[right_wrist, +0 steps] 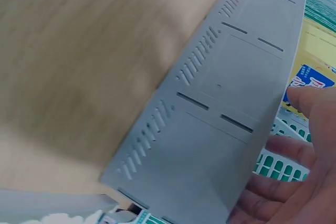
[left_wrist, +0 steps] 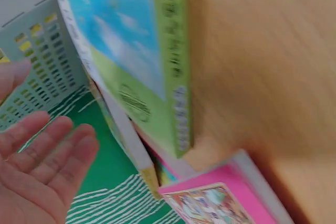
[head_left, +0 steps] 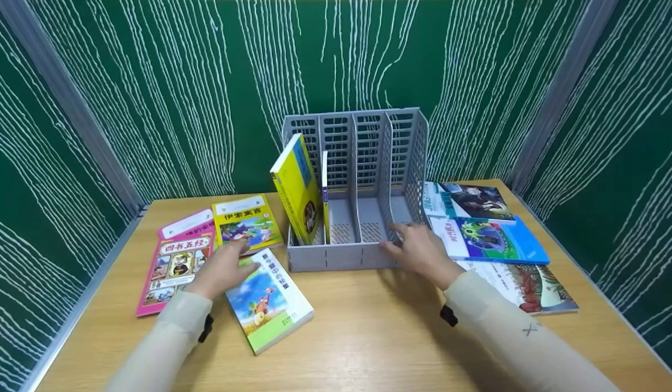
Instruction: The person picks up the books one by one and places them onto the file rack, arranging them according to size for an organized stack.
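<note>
My left hand (head_left: 221,269) hovers over the books at the left, its fingers loosely extended and nothing in them, as the left wrist view (left_wrist: 44,166) shows. Close by lies a thick book (head_left: 270,305) with a blue, green and white cover, set at a slant. Behind it is a yellow book (head_left: 249,231). At the right end of a grey file rack's low front wall (head_left: 341,257) is my right hand (head_left: 423,253), fingers relaxed over the upper edge. Whether they press on the wall is unclear. A thick yellow book (head_left: 298,190) leans in the leftmost compartment; a thin book (head_left: 325,201) stands beside it.
Two pink books (head_left: 175,272) overlap at the table's left. To the right of the rack lie a dark-covered book (head_left: 477,201), a blue one (head_left: 494,239) and another with a red picture (head_left: 526,288), partly overlapping. Green walls with white lines enclose the wooden table (head_left: 358,337).
</note>
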Demonstrator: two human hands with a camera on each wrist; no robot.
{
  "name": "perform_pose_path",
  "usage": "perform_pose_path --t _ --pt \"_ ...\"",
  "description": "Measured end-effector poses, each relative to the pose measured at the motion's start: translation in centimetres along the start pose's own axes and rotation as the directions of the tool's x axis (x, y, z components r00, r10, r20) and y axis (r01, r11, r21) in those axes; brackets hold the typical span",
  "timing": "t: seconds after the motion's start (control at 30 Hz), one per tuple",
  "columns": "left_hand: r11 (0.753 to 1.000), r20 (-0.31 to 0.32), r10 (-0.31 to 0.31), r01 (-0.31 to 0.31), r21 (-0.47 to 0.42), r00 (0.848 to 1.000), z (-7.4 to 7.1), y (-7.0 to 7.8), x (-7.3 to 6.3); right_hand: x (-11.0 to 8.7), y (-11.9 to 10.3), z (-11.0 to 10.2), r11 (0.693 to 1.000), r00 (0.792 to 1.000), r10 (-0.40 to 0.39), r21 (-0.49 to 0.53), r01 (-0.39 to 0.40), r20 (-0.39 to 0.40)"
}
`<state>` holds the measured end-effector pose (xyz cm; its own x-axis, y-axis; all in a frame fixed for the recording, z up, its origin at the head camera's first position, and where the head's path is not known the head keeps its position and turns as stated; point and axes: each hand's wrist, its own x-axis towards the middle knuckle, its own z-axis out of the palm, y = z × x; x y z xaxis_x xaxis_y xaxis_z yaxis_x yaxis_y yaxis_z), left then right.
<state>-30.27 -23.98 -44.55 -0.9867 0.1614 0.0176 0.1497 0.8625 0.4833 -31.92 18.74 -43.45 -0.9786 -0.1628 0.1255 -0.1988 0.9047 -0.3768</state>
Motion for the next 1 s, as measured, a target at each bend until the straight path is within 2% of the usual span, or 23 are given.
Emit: perform_pose_path --t 0.17,0.33,0.47,0.57,0.67,0.8,1.0 --pt "0.994 0.104 -0.102 0.098 0.045 0.989 0.4 -0.6 -0.4 -0.4 0.3 0.7 0.999 0.997 0.043 0.029 -0.045 0.063" --pt "0.992 0.204 -0.115 0.102 0.072 0.972 0.5 -0.7 -0.6 -0.3 0.5 1.3 0.997 0.996 0.057 0.038 -0.060 0.074" --pt "0.988 0.271 -0.144 0.121 0.101 0.952 0.1 -0.7 -0.5 0.1 0.4 1.6 0.997 0.996 0.059 0.046 -0.062 0.064" --pt "0.980 0.297 -0.174 0.137 0.142 0.939 -0.2 -0.6 -0.4 0.2 0.5 1.7 0.999 0.999 0.031 0.038 -0.033 0.037" --pt "0.977 0.305 -0.174 0.126 0.172 0.936 -0.4 -0.5 -0.3 0.2 0.6 1.9 1.000 1.000 -0.005 0.019 0.005 0.007" --pt "0.975 0.317 -0.194 0.148 0.165 0.928 -0.4 -0.3 0.0 0.1 0.8 2.1 1.000 1.000 -0.026 0.013 0.026 -0.017" --pt "0.957 0.355 -0.280 0.230 0.178 0.892 -0.6 -0.4 -0.2 -0.1 0.8 2.1 0.999 0.999 -0.040 0.008 0.040 -0.022"
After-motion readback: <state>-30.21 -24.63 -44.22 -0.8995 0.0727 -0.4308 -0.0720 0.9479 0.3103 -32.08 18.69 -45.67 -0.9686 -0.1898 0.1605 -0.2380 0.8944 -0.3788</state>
